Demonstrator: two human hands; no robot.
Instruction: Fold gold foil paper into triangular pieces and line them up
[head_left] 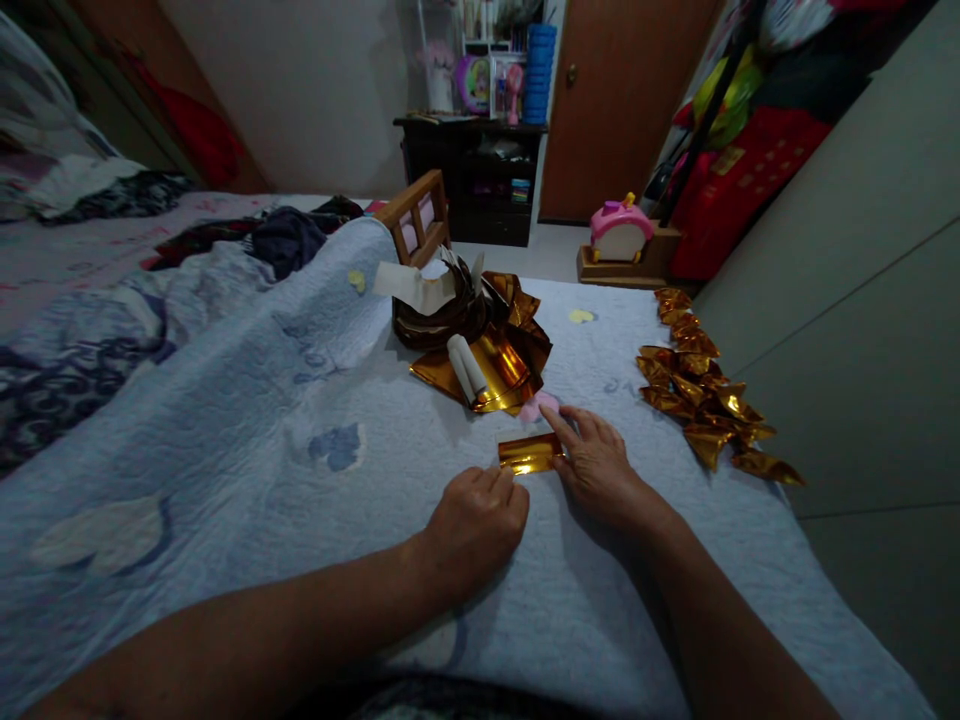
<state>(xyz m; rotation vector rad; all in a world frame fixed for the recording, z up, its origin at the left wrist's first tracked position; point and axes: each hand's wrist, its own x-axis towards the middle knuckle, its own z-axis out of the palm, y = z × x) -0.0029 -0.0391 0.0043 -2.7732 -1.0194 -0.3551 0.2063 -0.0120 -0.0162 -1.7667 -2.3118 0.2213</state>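
Observation:
A small piece of gold foil paper, rolled or folded into a short strip, lies on the bed between my hands. My left hand is closed, its curled fingertips at the strip's near left edge. At the right end, my right hand grips the strip with thumb and fingers, its index finger stretched forward. Just beyond sits a pile of loose gold foil sheets, some curled, with a white-backed rolled sheet on top. Several folded gold foil pieces lie heaped along the bed's right edge.
A pale blue quilted cover spreads under everything. Dark clothes lie at the left, by a wooden bed rail. Beyond are a dark shelf, a brown door and a pink toy. A pale panel borders the right.

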